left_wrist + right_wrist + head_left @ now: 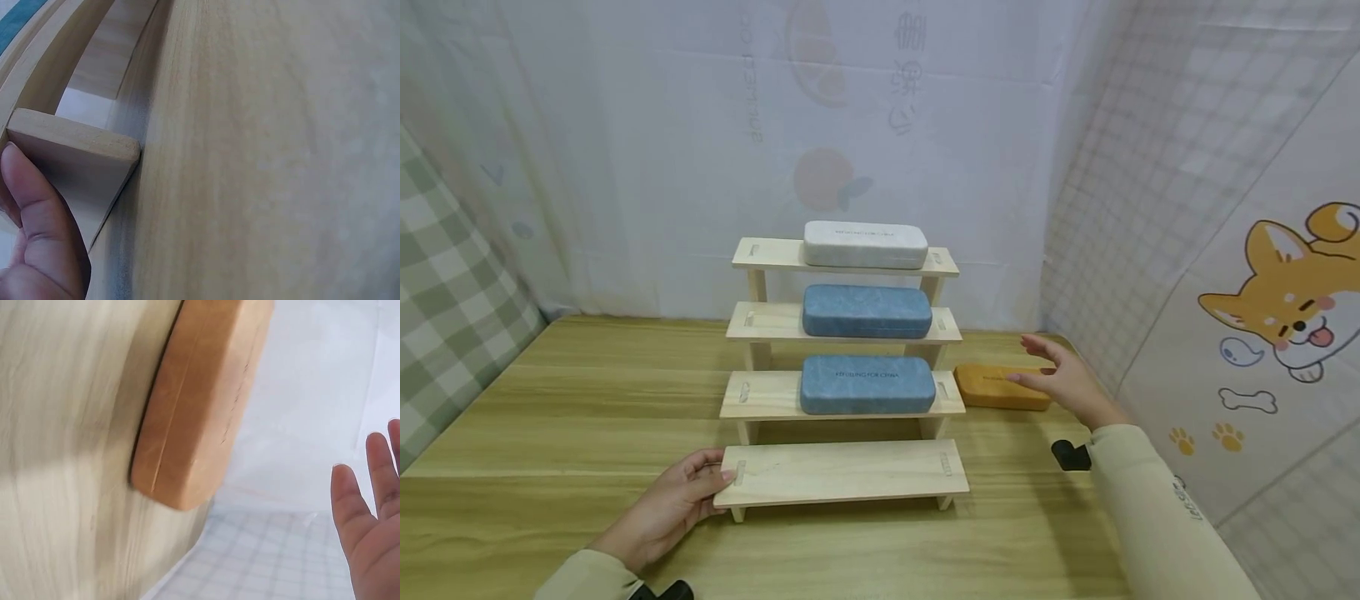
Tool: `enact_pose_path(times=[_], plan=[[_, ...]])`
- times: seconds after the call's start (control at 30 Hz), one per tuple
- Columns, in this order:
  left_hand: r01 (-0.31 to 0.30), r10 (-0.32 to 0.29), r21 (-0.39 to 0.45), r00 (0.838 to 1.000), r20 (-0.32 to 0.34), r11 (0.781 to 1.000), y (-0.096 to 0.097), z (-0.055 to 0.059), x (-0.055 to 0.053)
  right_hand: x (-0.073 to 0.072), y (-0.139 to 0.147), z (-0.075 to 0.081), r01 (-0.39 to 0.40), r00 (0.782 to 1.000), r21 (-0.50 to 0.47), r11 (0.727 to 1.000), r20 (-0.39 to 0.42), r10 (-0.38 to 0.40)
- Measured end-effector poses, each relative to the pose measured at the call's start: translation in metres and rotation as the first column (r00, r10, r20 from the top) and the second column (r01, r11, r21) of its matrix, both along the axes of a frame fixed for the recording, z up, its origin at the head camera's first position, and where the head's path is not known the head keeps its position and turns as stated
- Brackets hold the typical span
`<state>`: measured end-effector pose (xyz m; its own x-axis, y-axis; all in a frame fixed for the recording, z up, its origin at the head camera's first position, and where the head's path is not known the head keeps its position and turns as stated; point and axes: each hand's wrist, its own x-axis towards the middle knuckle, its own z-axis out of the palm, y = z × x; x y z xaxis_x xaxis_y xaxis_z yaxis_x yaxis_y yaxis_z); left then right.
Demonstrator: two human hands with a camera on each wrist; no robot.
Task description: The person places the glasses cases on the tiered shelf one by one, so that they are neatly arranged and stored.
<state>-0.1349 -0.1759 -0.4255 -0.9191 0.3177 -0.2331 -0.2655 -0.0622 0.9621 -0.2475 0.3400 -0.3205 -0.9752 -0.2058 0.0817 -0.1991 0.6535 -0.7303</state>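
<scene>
A stepped wooden display rack (842, 473) stands on the table, and my left hand (673, 502) pinches the left end of its lowest shelf, thumb on top. The left wrist view shows the thumb (37, 219) beside a rack leg (75, 147). My right hand (1067, 379) hovers over an orange glasses case (1000, 390) lying right of the rack. Its fingers are spread apart from the case in the right wrist view. Two blue glasses cases, the upper (867, 311) and the lower (867, 385), and a white one (865, 245) on the top shelf sit on the rack.
The wood-grain table (587, 400) runs back to a pale printed curtain (685, 167). A white curtain with a cartoon dog (1300, 308) hangs close on the right. Green checked cloth (445, 250) hangs at the left.
</scene>
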Motion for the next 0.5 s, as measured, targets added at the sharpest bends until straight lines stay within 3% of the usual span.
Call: enact_pose_path(times=[0.27,0.5], plan=[[0.003,-0.003,0.010,1.000,-0.005,1.000,0.000,-0.001,0.000,-0.011,0.018,-0.010,0.037,0.996,0.100,0.994,0.082,-0.045],[-0.005,0.005,0.010,1.000,0.005,1.000,0.000,-0.001,0.000,-0.016,0.023,-0.019,0.034,0.990,0.122,0.992,0.135,-0.051]])
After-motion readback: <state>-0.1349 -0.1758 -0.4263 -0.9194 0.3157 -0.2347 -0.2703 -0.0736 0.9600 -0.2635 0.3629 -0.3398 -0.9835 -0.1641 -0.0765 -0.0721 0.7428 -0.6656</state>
